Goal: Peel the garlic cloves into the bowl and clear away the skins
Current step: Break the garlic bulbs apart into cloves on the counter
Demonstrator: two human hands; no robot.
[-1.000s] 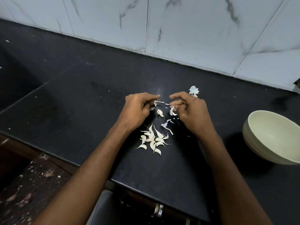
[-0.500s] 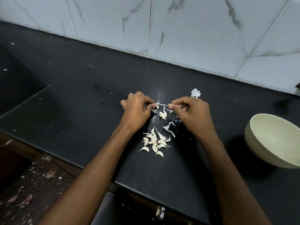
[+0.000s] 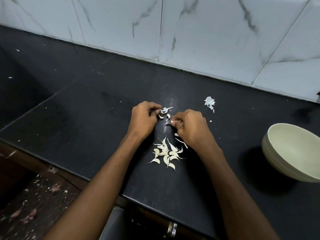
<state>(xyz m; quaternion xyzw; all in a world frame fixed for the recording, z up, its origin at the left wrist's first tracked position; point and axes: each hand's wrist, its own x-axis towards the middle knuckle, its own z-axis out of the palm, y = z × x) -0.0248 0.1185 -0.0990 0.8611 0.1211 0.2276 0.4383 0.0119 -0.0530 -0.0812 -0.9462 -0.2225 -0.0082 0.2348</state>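
Both hands work close together over a black stone countertop, knuckles up and fingers curled under. The left hand pinches a pale, papery scrap of garlic skin at its fingertips, the scrap sticking out toward the right. The right hand pinches a small white piece between thumb and forefinger; it is too small to tell whether that piece is a clove or a bit of skin. Between the two hands a couple of loose garlic cloves lie on the counter. Nearer the person, just below the hands and between the forearms, sits a cluster of garlic cloves, pale and curved, lying touching or just beside one another. A thin strip of skin lies beside the right wrist at the edge of that cluster. Farther back and to the right, apart from the hands, is a crumpled clump of white skin. A cream bowl stands on the counter well to the right, partly cut off by the frame edge, its visible inside bare. Behind the counter rises a wall of white marble-patterned tiles.
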